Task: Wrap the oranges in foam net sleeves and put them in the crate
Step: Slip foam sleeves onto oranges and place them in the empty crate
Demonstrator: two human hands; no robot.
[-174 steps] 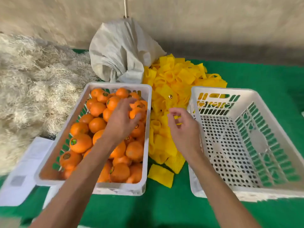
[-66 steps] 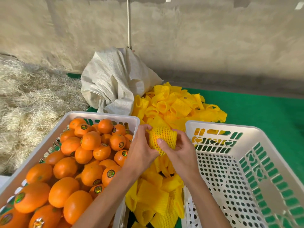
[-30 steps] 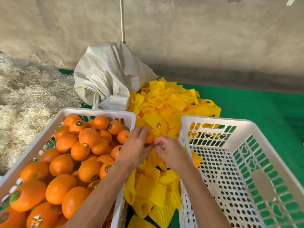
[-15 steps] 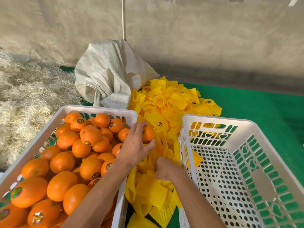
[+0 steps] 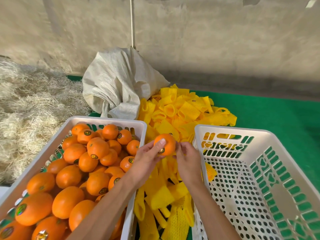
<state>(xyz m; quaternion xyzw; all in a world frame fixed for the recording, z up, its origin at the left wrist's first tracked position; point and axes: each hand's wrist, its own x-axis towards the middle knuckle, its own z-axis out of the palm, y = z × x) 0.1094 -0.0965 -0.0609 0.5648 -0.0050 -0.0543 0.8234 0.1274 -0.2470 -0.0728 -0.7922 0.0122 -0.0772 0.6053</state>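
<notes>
The crate (image 5: pixel 256 170) on your right holds one wrapped orange (image 5: pixel 210 172) against its left wall, dropped there a moment ago. Your left hand (image 5: pixel 147 160) now pinches a bare orange (image 5: pixel 165 144) lifted over the sleeves (image 5: pixel 173 193), and your right hand (image 5: pixel 187 158) has come up beside it, fingers curled; whether it holds a sleeve, I cannot tell

Glossy-skinned oranges (image 5: pixel 97 148), perforated white plastic crate (image 5: pixel 225 134), yellow foam net sleeves (image 5: pixel 188 110) — woven cloth-like sack (image 5: pixel 117 84), matt green mat (image 5: pixel 277 115)

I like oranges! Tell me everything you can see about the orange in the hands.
The orange is round, bright and smooth-skinned, with a small sticker low on its front. It has no sleeve on. The left hand grips it, thumb on its front; the right hand fingers touch its right side. It is held above the yellow sleeves, between two crates.
</notes>
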